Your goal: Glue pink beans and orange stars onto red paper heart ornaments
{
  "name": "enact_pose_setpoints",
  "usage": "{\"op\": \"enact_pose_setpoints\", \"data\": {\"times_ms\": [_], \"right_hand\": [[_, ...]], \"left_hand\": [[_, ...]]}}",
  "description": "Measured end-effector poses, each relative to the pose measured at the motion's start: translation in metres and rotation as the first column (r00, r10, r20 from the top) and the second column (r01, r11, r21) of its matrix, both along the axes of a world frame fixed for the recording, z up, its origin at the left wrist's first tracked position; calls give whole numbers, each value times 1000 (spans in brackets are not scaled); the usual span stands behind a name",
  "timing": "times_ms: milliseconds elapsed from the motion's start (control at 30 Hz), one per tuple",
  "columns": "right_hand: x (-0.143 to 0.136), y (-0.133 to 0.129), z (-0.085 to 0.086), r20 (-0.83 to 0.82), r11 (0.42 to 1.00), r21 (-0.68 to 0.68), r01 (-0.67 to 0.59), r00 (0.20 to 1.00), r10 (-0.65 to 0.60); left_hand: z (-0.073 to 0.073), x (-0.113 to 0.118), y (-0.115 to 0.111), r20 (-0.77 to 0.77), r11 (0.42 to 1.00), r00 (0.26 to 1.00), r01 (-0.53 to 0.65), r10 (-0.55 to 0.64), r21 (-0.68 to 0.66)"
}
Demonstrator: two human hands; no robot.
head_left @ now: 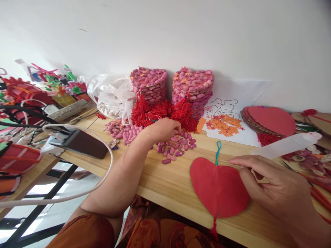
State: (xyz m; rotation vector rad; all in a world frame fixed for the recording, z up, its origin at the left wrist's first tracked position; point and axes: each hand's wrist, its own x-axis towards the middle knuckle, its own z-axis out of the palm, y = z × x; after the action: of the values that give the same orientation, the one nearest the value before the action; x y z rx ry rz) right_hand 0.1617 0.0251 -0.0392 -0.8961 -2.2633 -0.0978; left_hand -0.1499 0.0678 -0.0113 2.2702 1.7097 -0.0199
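Observation:
A red paper heart (218, 187) with a teal loop on top and a red cord below lies at the table's front edge. My left hand (165, 130) reaches over the loose pink-dyed shells (177, 146), its fingers bent down and mostly hidden behind the hand. Beside the heart's right lobe is my right hand (269, 179), thumb and fingers apart, nothing visible between them. A translucent white bottle (289, 144) lies just behind it. Red tassels (161, 112) lie beyond my left hand.
Two stacks of shell-covered pieces (148, 84) stand by the wall. Orange stars (224, 124) lie on a white sheet (248, 93). Red hearts (271, 120) are piled at right. A black adapter (85, 143), white cable, plastic bag (111, 96) and crafts are at left.

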Motion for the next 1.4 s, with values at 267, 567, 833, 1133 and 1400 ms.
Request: {"op": "enact_pose_setpoints", "data": {"times_ms": [267,567,833,1133,1400], "right_hand": [[1,2,2,39,999,47,-17,999,15],[0,1,3,34,999,34,-15,999,14],[0,3,4,30,999,27,-34,999,33],[-1,0,4,12,1000,-14,-8,1000,8],[13,4,-4,-83,996,-89,-30,996,23]], "left_hand": [[19,-10,-9,-43,993,994,-96,99,66],[17,-13,-11,-80,997,995,-65,61,-39],[11,-12,-6,3,994,994,-105,105,-20],[12,-14,-6,49,987,991,-131,127,92],[17,-26,-9,5,960,970,-242,244,143]]}}
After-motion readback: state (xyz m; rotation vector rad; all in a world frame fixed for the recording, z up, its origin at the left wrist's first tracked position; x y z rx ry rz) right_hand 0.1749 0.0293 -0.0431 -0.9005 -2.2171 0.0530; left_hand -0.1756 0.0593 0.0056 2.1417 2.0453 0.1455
